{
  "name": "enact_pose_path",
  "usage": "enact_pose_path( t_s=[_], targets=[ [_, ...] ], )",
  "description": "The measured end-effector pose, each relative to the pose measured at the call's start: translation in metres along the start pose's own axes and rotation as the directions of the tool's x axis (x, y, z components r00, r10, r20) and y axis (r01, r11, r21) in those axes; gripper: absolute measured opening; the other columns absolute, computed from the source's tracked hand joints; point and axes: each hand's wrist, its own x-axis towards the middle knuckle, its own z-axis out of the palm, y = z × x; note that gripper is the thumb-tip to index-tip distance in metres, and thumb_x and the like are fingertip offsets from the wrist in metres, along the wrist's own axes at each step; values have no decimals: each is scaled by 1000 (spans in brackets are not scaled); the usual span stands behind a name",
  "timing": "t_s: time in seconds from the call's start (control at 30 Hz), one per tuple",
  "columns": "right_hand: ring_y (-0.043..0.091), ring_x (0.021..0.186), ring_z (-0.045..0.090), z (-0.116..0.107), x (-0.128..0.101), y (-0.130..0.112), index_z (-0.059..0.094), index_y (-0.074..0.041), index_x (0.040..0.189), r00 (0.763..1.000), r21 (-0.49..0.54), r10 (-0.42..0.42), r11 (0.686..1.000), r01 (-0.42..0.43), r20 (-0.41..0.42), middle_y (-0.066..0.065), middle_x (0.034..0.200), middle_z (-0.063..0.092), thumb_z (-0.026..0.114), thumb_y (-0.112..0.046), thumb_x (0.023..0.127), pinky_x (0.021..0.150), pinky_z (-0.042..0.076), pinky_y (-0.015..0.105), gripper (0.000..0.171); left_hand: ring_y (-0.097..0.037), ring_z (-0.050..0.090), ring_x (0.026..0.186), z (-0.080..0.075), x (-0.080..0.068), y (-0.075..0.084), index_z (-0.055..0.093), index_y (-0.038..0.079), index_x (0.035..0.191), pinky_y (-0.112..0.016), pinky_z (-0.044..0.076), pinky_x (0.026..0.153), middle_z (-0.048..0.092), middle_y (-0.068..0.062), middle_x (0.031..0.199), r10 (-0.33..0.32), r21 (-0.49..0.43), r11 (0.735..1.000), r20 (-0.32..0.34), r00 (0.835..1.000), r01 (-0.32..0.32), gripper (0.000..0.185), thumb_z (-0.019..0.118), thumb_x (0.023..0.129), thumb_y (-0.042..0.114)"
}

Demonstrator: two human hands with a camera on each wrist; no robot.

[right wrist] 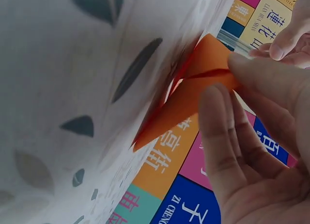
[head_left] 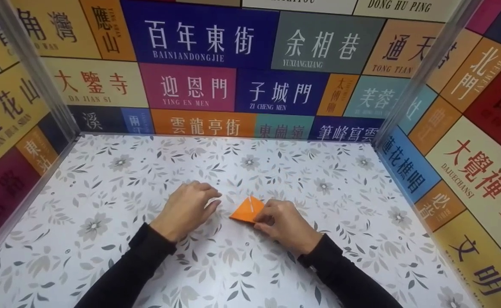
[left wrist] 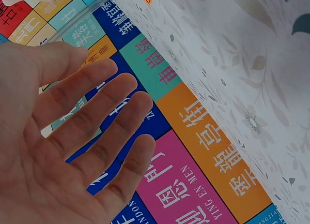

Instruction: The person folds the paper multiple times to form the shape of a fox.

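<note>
Right hand (head_left: 286, 224) is pinched on the folded orange paper (head_left: 245, 210), pinning its near edge to the floral bench (head_left: 105, 205); left hand (head_left: 188, 209) is kept beside it, fingers relaxed, nothing grasped.

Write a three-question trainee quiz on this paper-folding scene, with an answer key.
1. True or false: the left hand grips the orange folded paper.
2. Which hand pinches the paper? A) left B) right C) both
3. Fill in: the paper lies on a ______-patterned table.

Key:
1. False: in the left wrist view its fingers are straight and hold nothing.
2. B: the right hand pinches the paper's edge, as the right wrist view shows.
3. Floral, grey leaves and flowers on white.
</note>
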Motion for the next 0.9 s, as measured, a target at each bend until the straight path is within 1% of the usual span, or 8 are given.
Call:
enact_pose_path(
  t_s=[0.07, 0.13, 0.3, 0.37, 0.47, 0.67, 0.77, 0.9],
  targets=[
    [6, 77, 64, 2, 0, -1, 81, -15, 97, 999, -27, 18, 1000, -17, 42, -5, 88, 67, 85, -14, 83, 67, 55, 22, 14, -22, 67, 91, 0, 0, 0, 79, 15, 107, -41, 54, 78, 74, -1, 101, 3, -5, 1000, -2, 1000, -3, 18, 76, 91, 24],
    [6, 77, 64, 3, 0, -1, 81, -16, 98, 997, -61, 17, 998, -13, 73, -5, 88, 68, 86, -15, 82, 67, 54, 21, 16, -23, 68, 91, 0, -1, 0, 79, 14, 106, -41, 54, 78, 74, -2, 101, 11, -9, 1000, -7, 1000, -11, 18, 76, 91, 23],
    [13, 77, 64, 9, -1, 2, 82, -15, 96, 992, -81, -76, 993, 85, 104, -3, 86, 69, 85, -14, 82, 67, 53, 23, 14, -23, 68, 90, 1, 0, 1, 79, 15, 105, -41, 55, 80, 75, -2, 100, 24, -9, 1000, 0, 1000, -24, 17, 76, 90, 23],
    [15, 77, 64, 10, -1, 3, 82, -15, 95, 989, -78, -105, 990, 113, 107, -3, 85, 68, 85, -13, 83, 67, 53, 25, 12, -22, 68, 89, 2, -1, 2, 79, 16, 104, -41, 54, 81, 75, -1, 99, 30, -4, 1000, 2, 1000, -30, 16, 76, 90, 23],
    [15, 77, 64, 12, -1, 3, 82, -15, 95, 988, -72, -116, 990, 124, 102, -3, 86, 69, 84, -13, 83, 67, 54, 26, 12, -22, 67, 87, 6, -2, 5, 79, 17, 103, -41, 54, 80, 74, 0, 98, 38, 4, 999, 11, 999, -38, 15, 76, 91, 25],
    [10, 77, 64, 8, -1, -1, 81, -14, 95, 990, -104, -112, 987, 120, 85, -4, 86, 68, 84, -15, 84, 68, 53, 22, 12, -20, 66, 85, 15, -2, 18, 79, 18, 105, -39, 54, 73, 74, 1, 99, 56, -44, 998, 30, 998, -55, 18, 76, 91, 29],
    [7, 76, 62, 5, 0, -3, 81, -14, 95, 992, -113, -99, 988, 107, 75, -6, 86, 67, 85, -16, 84, 68, 53, 20, 12, -19, 66, 85, 19, 0, 25, 79, 18, 105, -37, 55, 72, 74, 2, 99, 79, -72, 995, 40, 996, -76, 17, 77, 91, 27],
    [4, 78, 62, 0, 0, -3, 80, -14, 95, 995, -113, -80, 990, 86, 55, -7, 87, 67, 85, -16, 84, 70, 54, 19, 12, -18, 66, 83, 26, 3, 33, 80, 18, 102, -34, 56, 71, 74, 1, 97, 124, -94, 988, 34, 992, -121, 13, 78, 89, 20]
  ],
)
